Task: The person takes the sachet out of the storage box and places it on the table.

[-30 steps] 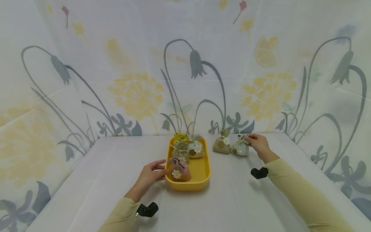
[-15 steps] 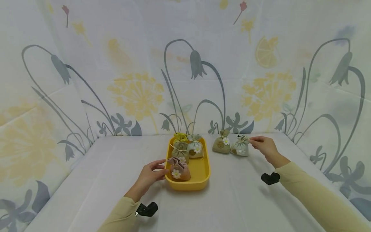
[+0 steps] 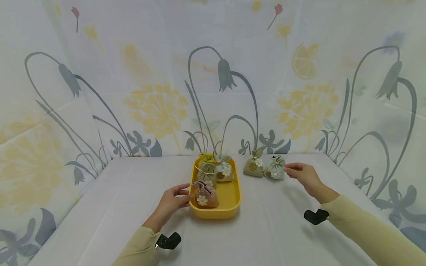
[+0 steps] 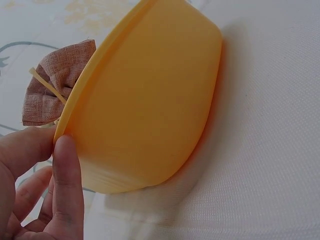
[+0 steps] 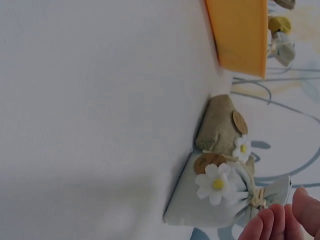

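Note:
My left hand (image 3: 171, 201) pinches the left rim of a yellow tray (image 3: 216, 213), thumb against the outer wall in the left wrist view. Inside stand a pink drawstring pouch (image 3: 207, 195) with a white daisy, an olive-beige pouch (image 3: 206, 176), a pale green pouch (image 3: 225, 170) and a yellow-topped pouch (image 3: 207, 158) mostly hidden behind. To the tray's right, another pale green daisy pouch (image 5: 205, 205) stands on the table beside a brown-green pouch (image 5: 216, 125). Fingertips of my right hand (image 3: 306, 178) are right at that pale green pouch's tied neck, loosely bent and not gripping it.
A white cloth covers the table (image 3: 266, 236). Behind it hangs a white curtain (image 3: 159, 66) printed with grey and yellow flowers. A black wrist camera (image 3: 316, 217) sits under the right sleeve, another black camera (image 3: 168, 241) under the left.
My right hand has let go of the pale green pouch's top and drawn slightly right and toward me. That pouch stays beside the brown-green one. The left hand keeps its place on the tray.

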`<state>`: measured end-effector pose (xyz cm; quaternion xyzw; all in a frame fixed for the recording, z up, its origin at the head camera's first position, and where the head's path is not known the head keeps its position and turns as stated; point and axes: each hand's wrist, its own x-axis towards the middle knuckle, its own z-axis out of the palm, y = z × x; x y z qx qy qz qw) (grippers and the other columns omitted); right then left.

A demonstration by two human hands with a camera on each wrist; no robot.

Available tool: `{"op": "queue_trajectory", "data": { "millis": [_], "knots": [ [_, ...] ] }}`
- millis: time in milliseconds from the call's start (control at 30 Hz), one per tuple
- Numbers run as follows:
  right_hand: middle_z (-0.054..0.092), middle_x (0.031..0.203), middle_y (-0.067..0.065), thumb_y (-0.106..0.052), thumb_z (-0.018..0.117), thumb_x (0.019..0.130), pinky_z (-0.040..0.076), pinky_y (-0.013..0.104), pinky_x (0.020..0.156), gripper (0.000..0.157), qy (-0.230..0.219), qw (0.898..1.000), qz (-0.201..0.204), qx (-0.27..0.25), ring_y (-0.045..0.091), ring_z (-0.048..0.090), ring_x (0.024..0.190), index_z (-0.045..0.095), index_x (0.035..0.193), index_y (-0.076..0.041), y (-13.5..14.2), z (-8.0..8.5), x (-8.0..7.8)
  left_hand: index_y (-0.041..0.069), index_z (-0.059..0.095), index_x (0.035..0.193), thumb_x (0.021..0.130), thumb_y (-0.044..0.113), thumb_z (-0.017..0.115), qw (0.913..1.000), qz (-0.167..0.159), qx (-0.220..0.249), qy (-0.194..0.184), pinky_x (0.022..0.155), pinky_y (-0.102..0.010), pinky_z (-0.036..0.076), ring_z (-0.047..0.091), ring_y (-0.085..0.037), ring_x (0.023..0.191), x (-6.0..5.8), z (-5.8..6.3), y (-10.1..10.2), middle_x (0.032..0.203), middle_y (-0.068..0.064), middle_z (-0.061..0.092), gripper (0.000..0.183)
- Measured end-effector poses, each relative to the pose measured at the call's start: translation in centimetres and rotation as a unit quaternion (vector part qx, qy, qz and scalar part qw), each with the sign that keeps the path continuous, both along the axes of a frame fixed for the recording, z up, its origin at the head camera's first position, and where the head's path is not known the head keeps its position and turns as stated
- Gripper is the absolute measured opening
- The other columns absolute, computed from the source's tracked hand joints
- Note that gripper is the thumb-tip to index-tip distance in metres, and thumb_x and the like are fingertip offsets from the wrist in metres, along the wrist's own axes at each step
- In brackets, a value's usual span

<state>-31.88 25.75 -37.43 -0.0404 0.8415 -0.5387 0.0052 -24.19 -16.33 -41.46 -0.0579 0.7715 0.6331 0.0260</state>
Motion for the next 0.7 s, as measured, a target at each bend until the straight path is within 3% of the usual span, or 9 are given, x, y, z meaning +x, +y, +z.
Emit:
{"op": "queue_trajectory", "data": {
  "millis": [167, 400, 700],
  "knots": [
    [0.062, 0.103, 0.002, -0.024, 0.057, 0.094, 0.047, 0.038, 0.090, 0.050, -0.002, 1.000, 0.011, -0.010, 0.009, 0.058, 0.089, 0.047, 0.126, 0.013, -0.7, 0.2, 1.1, 0.003, 0.053, 0.130, 0.085, 0.011, 0.069, 1.0000, -0.002, -0.001, -0.001, 0.073, -0.030, 0.056, 0.063, -0.018, 0.083, 0.1, -0.1, 0.0, 0.108, -0.014, 0.057, 0.048],
    [0.063, 0.100, -0.001, -0.025, 0.061, 0.091, 0.050, 0.025, 0.082, 0.051, -0.007, 0.999, 0.017, -0.044, 0.005, 0.057, 0.084, 0.049, 0.124, 0.012, -1.5, 0.1, 2.5, 0.003, 0.052, 0.130, 0.085, 0.011, 0.069, 1.0000, -0.005, -0.002, 0.001, 0.073, -0.030, 0.056, 0.063, -0.018, 0.084, 0.3, -0.1, 0.0, 0.109, -0.014, 0.056, 0.049],
    [0.063, 0.094, -0.004, -0.021, 0.062, 0.091, 0.050, 0.026, 0.082, 0.047, 0.001, 0.996, 0.032, -0.088, 0.006, 0.058, 0.084, 0.050, 0.121, 0.014, -2.5, 0.4, 4.4, 0.003, 0.052, 0.130, 0.085, 0.011, 0.068, 1.0000, -0.005, 0.000, 0.004, 0.073, -0.031, 0.056, 0.063, -0.019, 0.085, 0.2, 0.1, 0.0, 0.109, -0.015, 0.057, 0.048]
  ]
}}
